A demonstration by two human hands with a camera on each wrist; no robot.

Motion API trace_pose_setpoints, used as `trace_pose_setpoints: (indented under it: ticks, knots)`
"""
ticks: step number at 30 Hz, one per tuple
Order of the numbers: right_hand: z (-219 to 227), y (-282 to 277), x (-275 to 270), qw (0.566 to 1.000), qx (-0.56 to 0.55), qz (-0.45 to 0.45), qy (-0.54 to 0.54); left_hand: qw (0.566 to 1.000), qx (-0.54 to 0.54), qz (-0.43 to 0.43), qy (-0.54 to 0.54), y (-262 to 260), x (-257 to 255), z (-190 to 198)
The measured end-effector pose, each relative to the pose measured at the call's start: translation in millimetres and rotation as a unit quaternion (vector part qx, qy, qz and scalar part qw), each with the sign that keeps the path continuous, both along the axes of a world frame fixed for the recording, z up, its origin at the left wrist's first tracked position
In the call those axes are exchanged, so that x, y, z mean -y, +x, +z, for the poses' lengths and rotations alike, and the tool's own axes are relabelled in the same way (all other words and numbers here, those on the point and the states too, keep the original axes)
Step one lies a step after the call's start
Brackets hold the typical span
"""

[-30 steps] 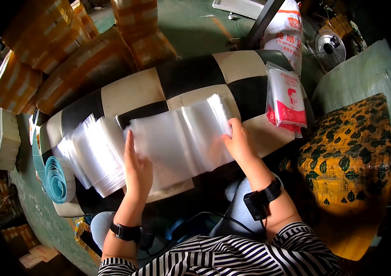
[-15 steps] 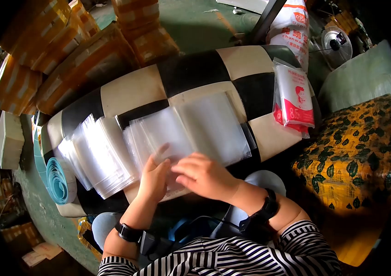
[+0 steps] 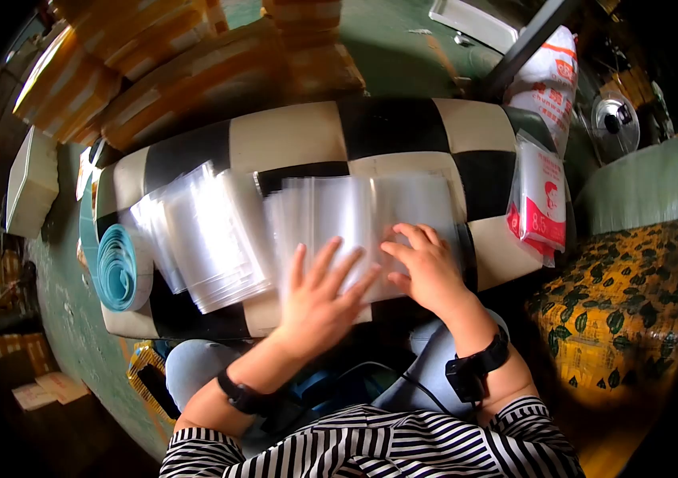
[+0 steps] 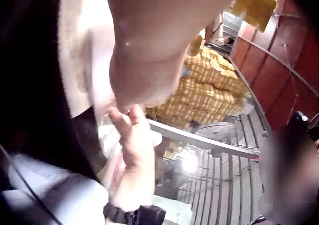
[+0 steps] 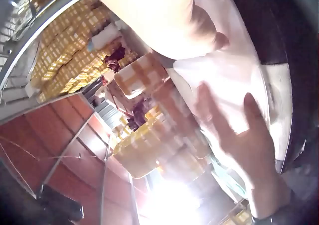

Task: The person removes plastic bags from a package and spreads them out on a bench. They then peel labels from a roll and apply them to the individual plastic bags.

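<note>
Clear plastic sleeves (image 3: 337, 205) lie mid-frame on the bench (image 3: 283, 142). Left hand (image 3: 319, 309) spread wide, right hand (image 3: 430, 277) loosely bent, neither gripping anything. I'd use light, flat fingers so nothing skates.

The fanned plastic bags (image 3: 211, 231) are clear, smooth and glossy, throwing back hard white glare; the overlapping plastic sleeves (image 3: 414, 199) beside them have a milkier sheen. Beneath lies a checkered cushion (image 3: 283, 139) with a smooth, leather-like cover and a soft, low shine. The printed packet (image 3: 540, 195) has a shiny, crinkled plastic wrapper. Glossy tape bands the brown cartons (image 3: 203, 72), and the leaf-print bundle (image 3: 610, 303) has a slick, wrinkled plastic skin. The striped shirt (image 3: 371, 442) is matt cloth; the jeans (image 3: 195, 370) are matt denim. The white box (image 3: 32, 183) looks like matt foam, though dim light leaves that uncertain.
</note>
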State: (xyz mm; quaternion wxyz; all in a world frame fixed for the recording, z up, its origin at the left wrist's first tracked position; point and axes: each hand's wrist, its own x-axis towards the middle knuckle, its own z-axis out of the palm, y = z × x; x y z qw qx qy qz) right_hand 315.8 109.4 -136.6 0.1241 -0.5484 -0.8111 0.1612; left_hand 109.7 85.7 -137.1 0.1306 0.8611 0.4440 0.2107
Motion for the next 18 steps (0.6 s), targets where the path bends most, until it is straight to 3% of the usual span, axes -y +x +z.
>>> trace_pose_setpoints:
  ticks: [2, 4, 7, 10, 13, 18]
  knots:
    - [2, 0, -8, 1.0, -0.026, 0.002, -0.008, 0.994, -0.064, -0.009, -0.085, 6, 12, -23]
    - [10, -10, -28, 0.997, -0.073, -0.014, 0.01, 0.996, -0.052, -0.003, -0.07, 6, 13, -27]
    - [13, -36, -88, 0.984, -0.09, 0.103, 0.113, 0.998, -0.054, 0.004, -0.042, 5, 16, -33]
    - [-5, -54, -124, 0.993, 0.03, 0.07, -0.087, 0.999, -0.046, 0.027, -0.008, 5, 21, -41]
    - [2, -65, -145, 0.971, 0.13, 0.095, -0.178, 0.999, -0.037, 0.025, 0.021, 2, 21, -50]
    - [10, -68, -160, 0.95, 0.155, 0.135, -0.233, 1.0, -0.018, -0.002, -0.001, -6, 21, -50]
